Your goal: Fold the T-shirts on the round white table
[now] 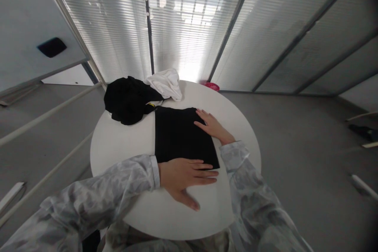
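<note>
A black cloth lies flat on a round white table, roughly rectangular in outline. Along the cloth's near edge rests my left hand, palm down, its fingers apart and pointing right, the thumb toward me. At the cloth's far right corner my right hand lies with spread fingers touching the fabric. Neither hand grips anything. Behind the cloth on the left sits a bunched black cloth heap, with a crumpled white cloth beside it.
A pink object shows just beyond the table's far edge. Pale rails run along the left. Glass panels with blinds stand behind the table. A dark object is on the white surface at upper left.
</note>
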A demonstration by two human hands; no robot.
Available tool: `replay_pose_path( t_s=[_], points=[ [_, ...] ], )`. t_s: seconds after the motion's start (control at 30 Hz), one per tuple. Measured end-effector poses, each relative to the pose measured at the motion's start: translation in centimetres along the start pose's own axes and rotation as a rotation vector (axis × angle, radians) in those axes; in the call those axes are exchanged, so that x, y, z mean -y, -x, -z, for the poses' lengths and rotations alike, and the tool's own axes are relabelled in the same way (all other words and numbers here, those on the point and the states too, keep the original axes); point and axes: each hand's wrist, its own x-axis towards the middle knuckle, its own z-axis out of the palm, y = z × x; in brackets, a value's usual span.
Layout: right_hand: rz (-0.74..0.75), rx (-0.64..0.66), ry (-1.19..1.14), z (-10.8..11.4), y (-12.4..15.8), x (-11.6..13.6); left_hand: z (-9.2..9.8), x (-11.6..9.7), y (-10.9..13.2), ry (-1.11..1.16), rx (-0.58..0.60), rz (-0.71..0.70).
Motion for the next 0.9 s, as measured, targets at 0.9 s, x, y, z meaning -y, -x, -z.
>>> replay_pose_path(
  t_s=[0.9],
  points=[
    [-0.026,-0.068,0.154,-2.3,-0.8,5.1,6.1,13.4,6.2,-0.368,-0.367,0.917]
  ],
)
